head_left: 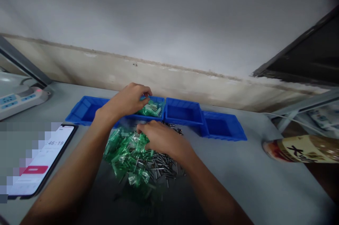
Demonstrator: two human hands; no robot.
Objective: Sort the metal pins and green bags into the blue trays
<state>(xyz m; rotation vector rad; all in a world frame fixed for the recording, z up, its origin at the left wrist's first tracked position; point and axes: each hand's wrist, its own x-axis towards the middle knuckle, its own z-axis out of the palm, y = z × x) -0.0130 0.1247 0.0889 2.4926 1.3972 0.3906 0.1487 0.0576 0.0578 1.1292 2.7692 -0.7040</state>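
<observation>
Across the grey table (230, 168) runs a row of four blue trays (182, 112), lined up on the wall side, and in front spreads a big heap of green plastic bags (120, 147)! The left hand (132, 98) is up at the second tray from the left (158, 99), fingers curled low over bagged metal pieces (152, 108) lying inside; whether it pinches one, I can't tell. The right hand (161, 140) is down at the heap, fingers bent, and its hold is hidden too. The score? Only partway, I'd judge: that tray has some bags in it, yet far more lie out on the table, and to their right, smallest of all, a thick scatter of loose metal screws (164, 168) sits outside any tray
</observation>
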